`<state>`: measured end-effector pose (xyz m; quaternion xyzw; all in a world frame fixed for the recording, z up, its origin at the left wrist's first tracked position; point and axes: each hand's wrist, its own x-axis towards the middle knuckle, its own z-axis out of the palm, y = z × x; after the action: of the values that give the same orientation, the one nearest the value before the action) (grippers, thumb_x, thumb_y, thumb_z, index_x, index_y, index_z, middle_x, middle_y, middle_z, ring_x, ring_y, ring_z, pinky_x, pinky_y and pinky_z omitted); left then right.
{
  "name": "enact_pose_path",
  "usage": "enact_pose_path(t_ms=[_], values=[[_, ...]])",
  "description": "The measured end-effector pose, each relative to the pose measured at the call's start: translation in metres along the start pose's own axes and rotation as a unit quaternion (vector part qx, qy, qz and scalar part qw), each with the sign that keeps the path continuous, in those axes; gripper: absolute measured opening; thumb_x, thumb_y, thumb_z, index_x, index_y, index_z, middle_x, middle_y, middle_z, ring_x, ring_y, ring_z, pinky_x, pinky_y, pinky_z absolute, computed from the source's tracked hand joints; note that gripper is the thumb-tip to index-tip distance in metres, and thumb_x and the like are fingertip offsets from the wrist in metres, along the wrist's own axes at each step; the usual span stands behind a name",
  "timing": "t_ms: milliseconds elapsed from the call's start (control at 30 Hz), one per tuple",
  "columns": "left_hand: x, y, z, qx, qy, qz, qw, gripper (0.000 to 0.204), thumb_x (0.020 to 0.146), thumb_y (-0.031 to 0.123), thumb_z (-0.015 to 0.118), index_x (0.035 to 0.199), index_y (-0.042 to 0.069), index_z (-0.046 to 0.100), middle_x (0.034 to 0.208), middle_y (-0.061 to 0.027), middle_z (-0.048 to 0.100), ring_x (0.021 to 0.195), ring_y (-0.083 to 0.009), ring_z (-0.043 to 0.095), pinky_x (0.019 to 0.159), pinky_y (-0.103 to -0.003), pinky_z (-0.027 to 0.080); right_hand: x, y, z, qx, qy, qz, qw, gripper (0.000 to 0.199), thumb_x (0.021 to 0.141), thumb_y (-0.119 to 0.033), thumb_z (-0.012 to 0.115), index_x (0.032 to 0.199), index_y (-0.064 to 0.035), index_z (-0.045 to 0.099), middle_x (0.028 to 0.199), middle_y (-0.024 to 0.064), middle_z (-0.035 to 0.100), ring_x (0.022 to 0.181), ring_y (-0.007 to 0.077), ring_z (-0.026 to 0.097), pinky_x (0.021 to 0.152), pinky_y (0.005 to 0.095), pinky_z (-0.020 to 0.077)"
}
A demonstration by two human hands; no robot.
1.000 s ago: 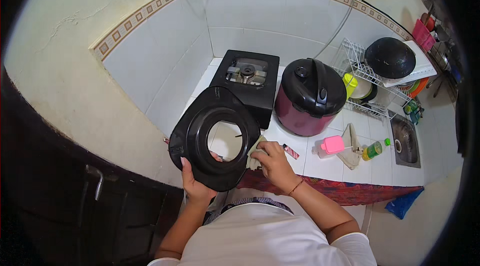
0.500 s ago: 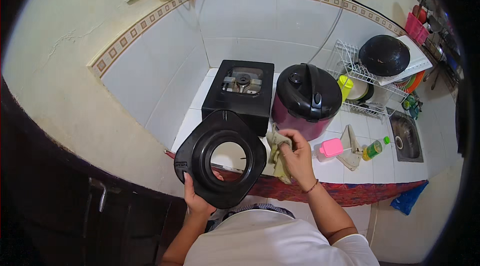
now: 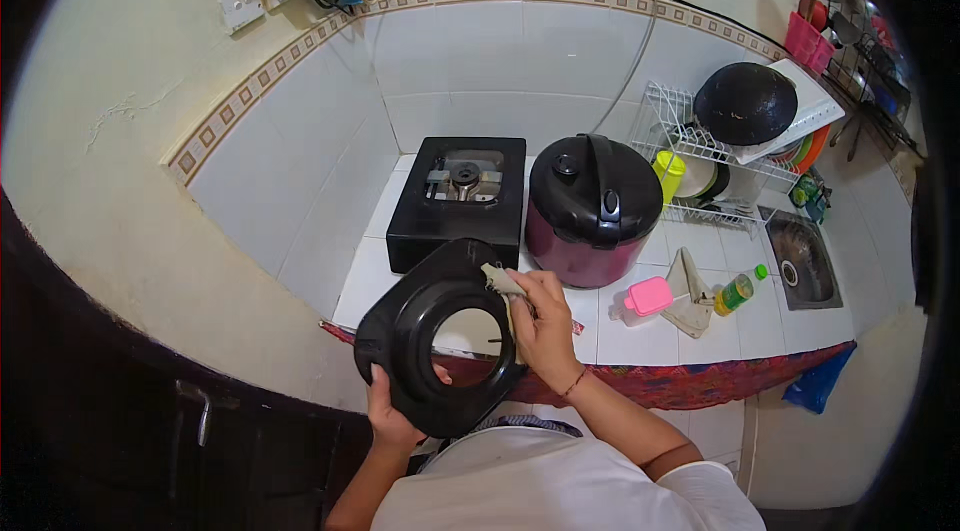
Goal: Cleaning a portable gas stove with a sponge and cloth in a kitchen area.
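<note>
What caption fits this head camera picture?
Left hand holds a black ring-shaped cover while right hand presses a cloth on its rim.

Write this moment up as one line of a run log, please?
left hand: grips black ring-shaped cover at lower edge | right hand: presses cloth on cover rim | behind: stove, rice cooker

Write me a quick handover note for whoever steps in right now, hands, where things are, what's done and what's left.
Left hand grips the lower edge of the black ring-shaped cover, holding it tilted up over the front of the counter.
Right hand presses a pale cloth against the cover's upper right rim.
Behind: single-burner stove, maroon rice cooker, lid shut.
Done: cover is off and in hand, cloth on it.
Left: cannot tell how much of the rim is wiped; likely the rest of the ring.
</note>
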<state>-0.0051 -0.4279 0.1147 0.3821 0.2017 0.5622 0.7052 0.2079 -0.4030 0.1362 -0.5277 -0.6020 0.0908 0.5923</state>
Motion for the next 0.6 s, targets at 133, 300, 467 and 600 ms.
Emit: enact_pose_path(t_ms=[133, 300, 467, 600], values=[[0.004, 0.004, 0.004, -0.083, 0.018, 0.017, 0.996, 0.062, 0.097, 0.051, 0.026, 0.12, -0.001, 0.049, 0.092, -0.0179, 0.063, 0.085, -0.0262, 0.059, 0.08, -0.037, 0.048, -0.021, 0.011, -0.003, -0.036, -0.054, 0.019, 0.998, 0.031, 0.08, 0.004, 0.056, 0.111, 0.0009, 0.06, 0.092, 0.0127, 0.054, 0.082, 0.0237, 0.055, 0.072, 0.0296, 0.044], [-0.004, 0.01, 0.021, 0.02, -0.023, -0.021, 0.999, 0.065, 0.096, 0.054, 0.028, 0.122, -0.002, 0.046, 0.091, -0.0175, 0.061, 0.083, -0.0259, 0.059, 0.081, -0.037, 0.047, 0.027, -0.018, -0.008, 0.006, 0.043, -0.062, 0.997, 0.028, 0.079, 0.007, 0.058, 0.106, 0.0005, 0.059, 0.094, 0.0134, 0.055, 0.084, 0.0258, 0.057, 0.072, 0.0312, 0.0453], [0.008, 0.013, 0.013, -0.057, -0.026, 0.007, 0.998, 0.06, 0.098, 0.049, 0.025, 0.117, -0.002, 0.05, 0.089, -0.0176, 0.063, 0.08, -0.0268, 0.061, 0.077, -0.038, 0.049, 0.003, 0.006, -0.006, -0.068, 0.006, -0.09, 0.994, 0.027, 0.079, 0.005, 0.059, 0.106, -0.0001, 0.059, 0.093, 0.0128, 0.056, 0.082, 0.0246, 0.057, 0.073, 0.0299, 0.0448], [0.013, 0.013, -0.011, -0.02, 0.014, 0.023, 0.999, 0.056, 0.1, 0.044, 0.024, 0.118, -0.001, 0.051, 0.089, -0.0169, 0.063, 0.079, -0.0255, 0.061, 0.074, -0.036, 0.051, -0.026, 0.029, -0.02, 0.02, -0.167, 0.06, 0.984, 0.024, 0.082, -0.001, 0.061, 0.105, 0.0007, 0.057, 0.092, 0.008, 0.058, 0.084, 0.0176, 0.057, 0.075, 0.0284, 0.0447]])
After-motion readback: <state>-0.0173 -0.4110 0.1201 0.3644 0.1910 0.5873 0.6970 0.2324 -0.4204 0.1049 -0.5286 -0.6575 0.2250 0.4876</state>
